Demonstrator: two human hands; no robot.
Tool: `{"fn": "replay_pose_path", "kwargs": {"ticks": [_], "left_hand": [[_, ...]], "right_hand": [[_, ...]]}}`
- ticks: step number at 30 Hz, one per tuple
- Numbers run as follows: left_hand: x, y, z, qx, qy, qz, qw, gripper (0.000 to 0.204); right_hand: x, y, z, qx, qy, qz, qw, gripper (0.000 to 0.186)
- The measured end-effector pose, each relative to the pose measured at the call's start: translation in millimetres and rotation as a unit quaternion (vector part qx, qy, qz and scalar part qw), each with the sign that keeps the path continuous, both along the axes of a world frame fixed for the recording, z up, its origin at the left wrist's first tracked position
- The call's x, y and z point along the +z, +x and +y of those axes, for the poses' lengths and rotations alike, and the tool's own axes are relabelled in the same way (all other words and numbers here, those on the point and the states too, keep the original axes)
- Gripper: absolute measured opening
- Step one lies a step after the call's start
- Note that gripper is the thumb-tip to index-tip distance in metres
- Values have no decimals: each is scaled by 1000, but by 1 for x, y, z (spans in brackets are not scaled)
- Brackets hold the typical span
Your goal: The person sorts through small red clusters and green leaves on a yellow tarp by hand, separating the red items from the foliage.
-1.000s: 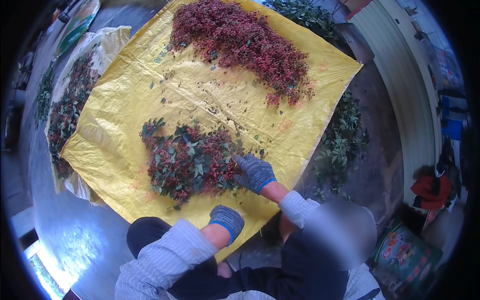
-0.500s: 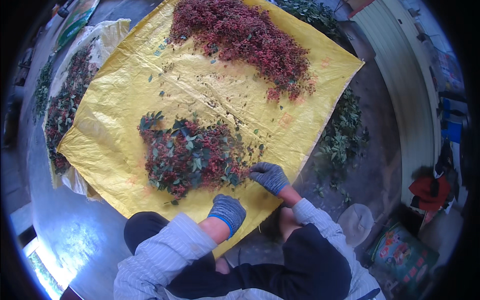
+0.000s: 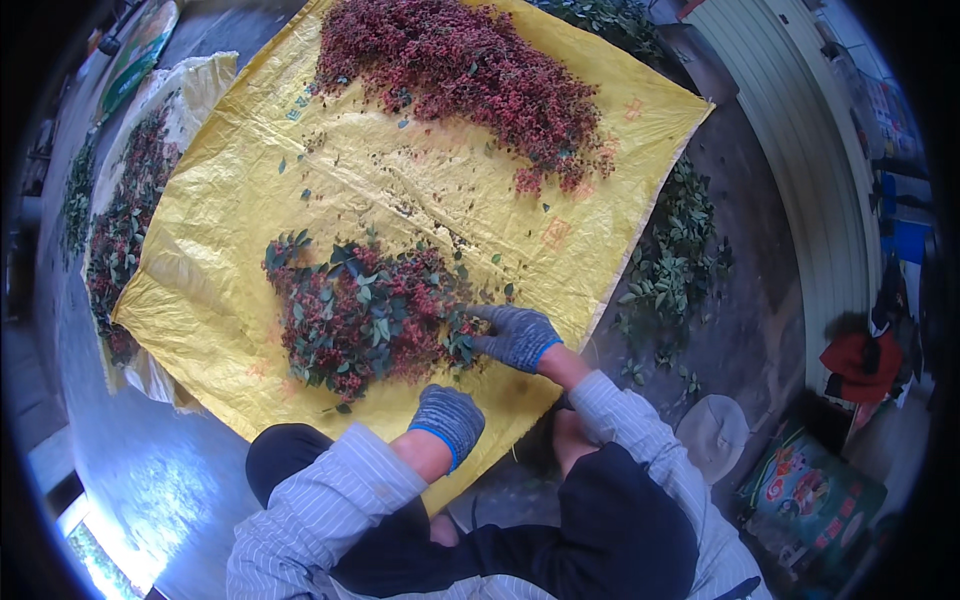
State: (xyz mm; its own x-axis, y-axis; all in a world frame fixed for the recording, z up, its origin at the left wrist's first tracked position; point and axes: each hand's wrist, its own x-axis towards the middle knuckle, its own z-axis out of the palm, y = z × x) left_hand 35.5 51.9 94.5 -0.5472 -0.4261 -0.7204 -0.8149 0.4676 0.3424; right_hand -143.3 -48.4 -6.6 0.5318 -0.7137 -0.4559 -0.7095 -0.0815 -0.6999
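On a yellow woven sheet (image 3: 225, 185) lies a near pile of red berry clusters mixed with green leaves (image 3: 365, 315). My right hand (image 3: 518, 338), in a grey knit glove with a blue cuff, reaches the right edge of this pile. Its fingers are stretched out and apart, touching or just over the leaves there. My left hand (image 3: 448, 418), gloved the same way, is closed just below the pile, over the sheet. Its fingertips are hidden, so what it holds, if anything, does not show. A larger heap of red berries (image 3: 470, 80), nearly leafless, lies at the far end.
Loose bits and single leaves are scattered between the two heaps. Cut green leaves (image 3: 675, 255) lie on the floor to the right. A pale sack (image 3: 205, 75) with more berry branches is at the left. A round light-coloured object (image 3: 712, 438) and a green printed bag (image 3: 810, 490) sit near right.
My right hand has moved slightly left and away from me, its fingers now stretched out at the pile's edge. My left hand stays low, still closed. The whole view has shifted slightly.
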Motion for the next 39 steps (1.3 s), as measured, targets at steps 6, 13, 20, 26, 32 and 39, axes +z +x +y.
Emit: {"fn": "replay_pose_path", "kwargs": {"ticks": [6, 13, 20, 26, 32, 39], "left_hand": [[5, 1, -5, -2, 5, -8, 1000, 19], [5, 2, -13, 15, 2, 6, 1000, 19], [10, 11, -49, 135, -96, 3, 986, 21], [6, 3, -63, 90, -55, -12, 994, 22], [-2, -11, -45, 2, -1, 2, 1000, 23], [-10, -14, -45, -30, 14, 7, 999, 22]], "right_hand": [[-4, 36, 3, 153, -49, 70, 985, 45], [-4, -7, 19, -65, 155, -42, 985, 48], [16, -52, -2, -343, 269, -105, 894, 30], [1, -91, -11, -346, -24, -89, 934, 28], [5, -126, -29, -322, -102, 72, 938, 43], [9, -134, -32, -302, -223, 115, 920, 47]]}}
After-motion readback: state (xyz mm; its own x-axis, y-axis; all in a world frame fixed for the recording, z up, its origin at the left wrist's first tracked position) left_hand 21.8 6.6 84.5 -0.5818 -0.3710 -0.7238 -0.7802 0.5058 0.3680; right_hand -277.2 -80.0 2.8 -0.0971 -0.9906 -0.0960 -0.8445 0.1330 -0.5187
